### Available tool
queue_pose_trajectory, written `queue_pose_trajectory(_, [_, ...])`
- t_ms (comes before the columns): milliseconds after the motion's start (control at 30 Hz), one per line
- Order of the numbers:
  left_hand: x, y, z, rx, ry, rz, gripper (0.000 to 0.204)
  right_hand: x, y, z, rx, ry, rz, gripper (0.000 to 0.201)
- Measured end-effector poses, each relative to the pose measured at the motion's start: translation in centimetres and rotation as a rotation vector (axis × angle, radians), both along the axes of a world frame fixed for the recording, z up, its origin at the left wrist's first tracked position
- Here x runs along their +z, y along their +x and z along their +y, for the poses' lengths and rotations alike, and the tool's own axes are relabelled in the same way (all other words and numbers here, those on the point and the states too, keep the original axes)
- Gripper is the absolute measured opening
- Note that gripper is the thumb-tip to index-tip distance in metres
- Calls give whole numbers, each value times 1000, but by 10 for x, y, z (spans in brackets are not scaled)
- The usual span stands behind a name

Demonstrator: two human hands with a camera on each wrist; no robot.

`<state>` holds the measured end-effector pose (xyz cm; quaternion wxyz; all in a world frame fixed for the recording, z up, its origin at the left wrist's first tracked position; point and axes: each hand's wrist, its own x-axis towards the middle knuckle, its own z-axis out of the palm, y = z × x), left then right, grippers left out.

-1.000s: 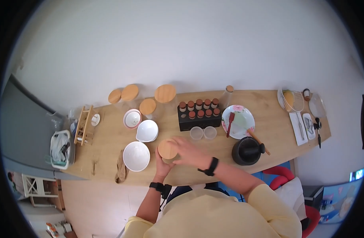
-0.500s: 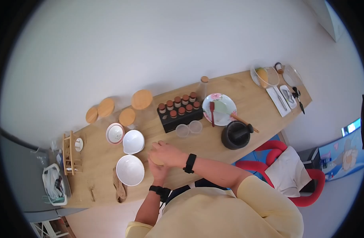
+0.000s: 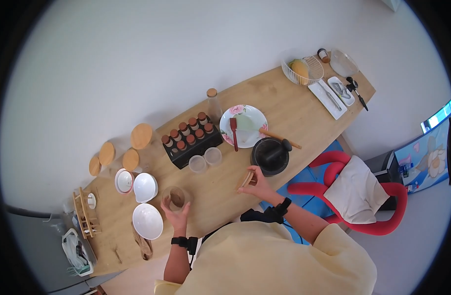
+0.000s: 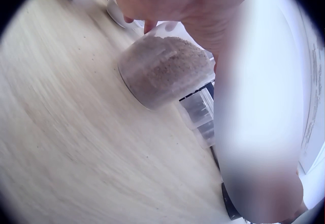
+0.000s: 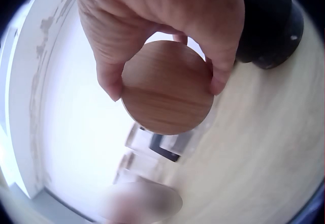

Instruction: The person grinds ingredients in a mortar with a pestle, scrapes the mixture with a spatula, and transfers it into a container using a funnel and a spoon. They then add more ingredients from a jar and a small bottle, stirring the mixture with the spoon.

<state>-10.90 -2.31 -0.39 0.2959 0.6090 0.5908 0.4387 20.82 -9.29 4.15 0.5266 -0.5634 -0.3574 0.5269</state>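
Observation:
My left hand (image 3: 176, 214) grips a clear jar (image 4: 162, 74) from the near side, its fingers and thumb around the wall. The jar is uncovered, and a brown, grainy substance fills part of it, as the left wrist view shows. Its base sits at the tabletop. To the right, my right hand (image 3: 261, 188) holds a round wooden lid (image 5: 167, 89) by its edge, thumb and fingers on opposite sides. That lid is tipped up on edge in the head view, near a black mortar (image 3: 269, 156) with its pestle.
White bowls (image 3: 147, 221) stand left of the jar, with wooden-lidded jars (image 3: 141, 136) behind. A black spice rack (image 3: 196, 147), two small clear cups (image 3: 213, 156) and a floral plate (image 3: 255, 140) lie farther back. A red chair (image 3: 395, 223) stands right of the table.
My right hand has lifted the wooden lid off the jar and carried it right, toward the mortar. My left hand has stayed with the jar. The head view has turned.

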Motion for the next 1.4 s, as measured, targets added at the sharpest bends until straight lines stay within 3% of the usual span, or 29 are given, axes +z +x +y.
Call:
queue_pose_trajectory(33, [0,0,1,-8,-1,1,90,-1,3,-5,-13,1,-167,76])
queue_pose_trajectory(133, [2,0,1,-11,-12,9,91,-20,7,-7,103,-55,-330,75])
queue_pose_trajectory(233, [2,0,1,-9,-26,15,92,-25,2,-2,87,-70,-513,73])
queue_pose_trajectory(333, [2,1,2,-5,-37,5,92,-42,0,8,55,112,-599,72])
queue_pose_trajectory(533, [8,1,1,-1,-66,8,91,-51,1,18,101,171,-728,77])
queue_pose_trajectory(767, [9,2,1,-6,-76,13,91,-43,-2,28,194,90,-783,82])
queue_pose_trajectory(1033, [6,2,1,-7,-67,-6,92,-51,-10,68,-67,149,-869,73])
queue_pose_trajectory(1267, [11,5,0,-1,-89,-13,92,-63,-11,78,-116,53,-951,78])
queue_pose_trajectory(1400, [7,3,1,6,-72,-31,91,-52,-10,73,-152,89,-882,71])
